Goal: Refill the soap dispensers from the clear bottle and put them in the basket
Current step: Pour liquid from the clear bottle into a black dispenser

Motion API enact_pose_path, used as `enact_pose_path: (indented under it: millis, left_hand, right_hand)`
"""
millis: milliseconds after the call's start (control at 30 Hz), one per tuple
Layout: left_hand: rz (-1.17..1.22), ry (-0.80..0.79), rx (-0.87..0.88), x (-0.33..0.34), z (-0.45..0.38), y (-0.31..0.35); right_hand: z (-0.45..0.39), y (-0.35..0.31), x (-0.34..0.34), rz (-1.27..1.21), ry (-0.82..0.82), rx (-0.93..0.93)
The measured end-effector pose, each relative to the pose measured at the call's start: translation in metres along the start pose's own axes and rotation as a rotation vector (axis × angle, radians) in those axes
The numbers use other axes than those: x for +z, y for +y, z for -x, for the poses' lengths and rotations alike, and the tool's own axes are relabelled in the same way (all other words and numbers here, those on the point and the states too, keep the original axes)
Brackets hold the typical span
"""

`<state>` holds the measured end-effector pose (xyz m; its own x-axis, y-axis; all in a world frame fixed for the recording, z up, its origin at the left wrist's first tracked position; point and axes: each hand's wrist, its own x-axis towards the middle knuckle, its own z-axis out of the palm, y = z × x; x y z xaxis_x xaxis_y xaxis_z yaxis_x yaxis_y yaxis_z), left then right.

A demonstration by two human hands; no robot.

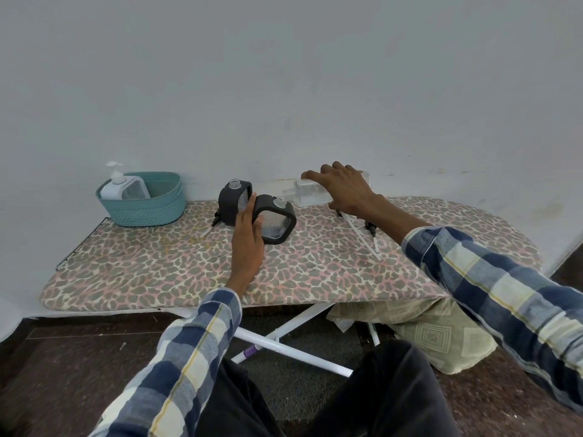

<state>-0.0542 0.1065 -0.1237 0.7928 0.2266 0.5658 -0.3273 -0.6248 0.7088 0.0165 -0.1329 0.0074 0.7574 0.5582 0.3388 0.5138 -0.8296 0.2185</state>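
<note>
right hand [342,187] grips clear bottle [304,192], tipped on its side, long axis near level, open neck pointing left at the nearer black dispenser [277,223], mouth just beside and a little above its open neck. left hand [249,234] curled round that dispenser, tilting it rightward. second black dispenser [235,200] touching behind left fingertips. counted: two black dispensers, one white dispenser [124,187] in the basket [142,209] far left, one bottle, pump tubes [362,236] lying below right hand.

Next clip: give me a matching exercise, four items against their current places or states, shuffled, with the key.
Items:
1. white dispenser
2. clear bottle
3. front black dispenser
4. pump tubes

States:
A. tilted, in the right hand
B. lying on the board
C. in the basket
D. steadied by the left hand

Pairs: 1-C, 2-A, 3-D, 4-B
</note>
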Motion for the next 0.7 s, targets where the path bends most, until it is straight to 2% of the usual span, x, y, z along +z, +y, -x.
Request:
enact_pose_path:
  millis: [700]
  left_hand:
    - [-0.008,0.004,-0.003,-0.0016,0.0006,0.0031]
  right_hand:
    - [0.0019,-0.0026,-0.0047,0.014,-0.004,0.000]
